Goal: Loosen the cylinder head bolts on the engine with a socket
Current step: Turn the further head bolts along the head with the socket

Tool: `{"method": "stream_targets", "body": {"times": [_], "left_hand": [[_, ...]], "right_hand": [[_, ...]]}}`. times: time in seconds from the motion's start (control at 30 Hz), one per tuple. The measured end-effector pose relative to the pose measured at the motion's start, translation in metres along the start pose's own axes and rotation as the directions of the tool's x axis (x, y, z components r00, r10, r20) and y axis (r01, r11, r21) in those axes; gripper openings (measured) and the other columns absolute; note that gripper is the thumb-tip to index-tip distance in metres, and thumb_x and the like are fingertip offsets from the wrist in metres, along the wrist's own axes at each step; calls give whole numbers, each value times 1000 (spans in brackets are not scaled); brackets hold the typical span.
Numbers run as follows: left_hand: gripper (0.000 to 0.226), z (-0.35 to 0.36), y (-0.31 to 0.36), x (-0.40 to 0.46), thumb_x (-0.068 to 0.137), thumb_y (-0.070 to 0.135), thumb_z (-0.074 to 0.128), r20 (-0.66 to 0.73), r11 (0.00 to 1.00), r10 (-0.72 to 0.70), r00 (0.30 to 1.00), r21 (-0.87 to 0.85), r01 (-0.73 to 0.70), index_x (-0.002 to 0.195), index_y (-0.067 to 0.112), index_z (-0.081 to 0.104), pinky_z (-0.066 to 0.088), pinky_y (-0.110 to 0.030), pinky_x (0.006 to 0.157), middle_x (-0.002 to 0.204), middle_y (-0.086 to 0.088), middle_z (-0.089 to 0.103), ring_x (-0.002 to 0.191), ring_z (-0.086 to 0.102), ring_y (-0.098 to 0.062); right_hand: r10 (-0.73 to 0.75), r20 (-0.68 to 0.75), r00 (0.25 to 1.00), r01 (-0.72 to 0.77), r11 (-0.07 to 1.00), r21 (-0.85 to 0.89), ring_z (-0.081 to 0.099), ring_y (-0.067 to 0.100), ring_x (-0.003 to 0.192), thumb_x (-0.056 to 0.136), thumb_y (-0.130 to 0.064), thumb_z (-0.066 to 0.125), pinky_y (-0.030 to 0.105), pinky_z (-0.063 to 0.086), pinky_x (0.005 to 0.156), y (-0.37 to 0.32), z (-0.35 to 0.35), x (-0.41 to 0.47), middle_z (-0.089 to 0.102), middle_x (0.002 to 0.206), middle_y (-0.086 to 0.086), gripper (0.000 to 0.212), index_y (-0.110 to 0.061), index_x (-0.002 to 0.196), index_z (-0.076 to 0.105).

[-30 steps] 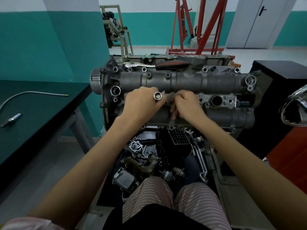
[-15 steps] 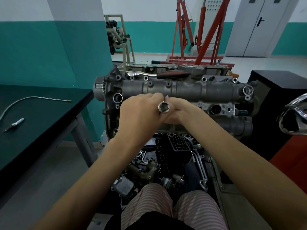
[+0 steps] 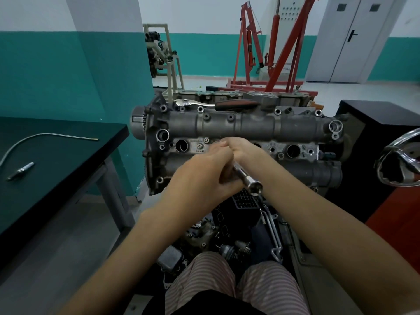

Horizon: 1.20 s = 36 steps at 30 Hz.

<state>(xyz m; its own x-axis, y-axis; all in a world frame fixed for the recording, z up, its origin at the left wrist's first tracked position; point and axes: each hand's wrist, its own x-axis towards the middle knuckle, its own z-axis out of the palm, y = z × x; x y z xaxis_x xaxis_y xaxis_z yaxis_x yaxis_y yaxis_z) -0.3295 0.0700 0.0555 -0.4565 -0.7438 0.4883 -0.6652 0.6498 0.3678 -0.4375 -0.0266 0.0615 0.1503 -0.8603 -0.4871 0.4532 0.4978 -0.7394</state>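
Far left: dark green tabletop (image 3: 68,155) with a spark plug (image 3: 20,171) lying flat and a thin bent metal tube (image 3: 45,135) arcing across behind it, the two apart.

Centre: engine (image 3: 238,142) on its stand, cam cover side facing me. Ratchet (image 3: 216,103) with dark red handle lies along the top rear edge of the head, untouched. Cover bolts show along the upper row; plug wells open along the middle row.

My left hand (image 3: 202,176) is in front of the engine's middle, fingers clenched around the shaft of a long chrome socket (image 3: 248,181). Socket is tilted, open hex end pointing down and right toward me, clear of the engine and not on any bolt. The upper end is hidden inside my hands.

My right hand (image 3: 245,151) sits just behind and right of the left, touching it, fingers curled in toward the socket's hidden upper end. Whether they actually grip it, I can't tell; the left hand covers the contact.

Below the hands: loose engine parts (image 3: 204,230) and a black ribbed plastic piece (image 3: 245,198) piled on the stand's lower tray, my striped trousers (image 3: 227,280) at the bottom edge.

Right: black cabinet (image 3: 375,123) beside the engine, a shiny chrome curved part (image 3: 400,164) at the frame edge in front of it. Background: red engine hoist (image 3: 272,53), beige engine stand (image 3: 163,53), grey double doors (image 3: 354,37).
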Motion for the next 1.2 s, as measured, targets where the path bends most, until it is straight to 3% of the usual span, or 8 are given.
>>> {"method": "stream_targets", "body": {"times": [0.07,0.13,0.2,0.4,0.63,0.77,0.97,1.2], "left_hand": [[14,-2,-15,1,84,30,62,195,999,-24,981,-18,28,88,20,53,42,-13,61,71,18,46,71,55,-9],[8,1,-31,10,90,15,54,160,975,-162,974,-125,183,85,21,52,43,-6,67,82,14,55,80,57,-5],[9,4,-46,25,95,15,46,38,857,-393,919,-347,381,96,15,55,50,-29,83,95,-2,64,88,61,-14],[39,17,-58,53,101,30,34,47,700,-539,841,-530,479,82,5,57,48,-47,84,73,-7,61,75,59,-22],[35,10,-63,55,99,32,44,301,131,-497,814,-901,414,74,9,56,49,-31,54,52,0,47,49,50,-14],[36,13,-62,54,96,32,50,208,95,-584,784,-942,320,69,9,54,47,-25,42,50,-1,49,44,52,-15],[25,-31,-84,55,99,24,44,-76,92,-678,731,-996,-19,90,7,60,57,-28,65,73,-3,69,71,69,-17],[21,-68,-126,7,97,16,39,34,290,-700,714,-900,326,77,12,45,21,-14,33,58,1,41,34,29,-3]], "right_hand": [[75,66,995,-85,983,163,27,10,15,93,2,22,16,23,22,1,-1,2,30,33,5,46,-11,50,33],[139,149,979,-177,942,286,25,9,16,92,-6,26,17,26,23,4,-1,2,27,29,2,42,-11,51,34],[146,219,965,-211,926,314,26,6,17,98,-22,27,17,26,23,8,-4,0,28,29,-1,44,-10,56,35],[-107,250,962,166,959,-228,26,3,26,96,-37,37,12,18,23,25,-2,-7,34,39,-6,41,-14,63,41],[-182,391,902,286,931,-228,29,4,28,96,-41,39,13,21,27,20,3,-9,39,42,-5,40,-12,71,53],[-180,406,896,287,932,-220,26,3,27,95,-46,39,11,17,27,23,13,-7,35,39,-6,44,-15,65,50],[-137,397,908,261,925,-276,20,4,26,89,-53,46,11,13,27,39,27,-11,27,37,-8,45,-19,59,44],[4,523,853,139,963,-233,28,7,34,89,-40,29,12,21,31,39,99,-7,36,49,-2,40,-11,66,46]]}}
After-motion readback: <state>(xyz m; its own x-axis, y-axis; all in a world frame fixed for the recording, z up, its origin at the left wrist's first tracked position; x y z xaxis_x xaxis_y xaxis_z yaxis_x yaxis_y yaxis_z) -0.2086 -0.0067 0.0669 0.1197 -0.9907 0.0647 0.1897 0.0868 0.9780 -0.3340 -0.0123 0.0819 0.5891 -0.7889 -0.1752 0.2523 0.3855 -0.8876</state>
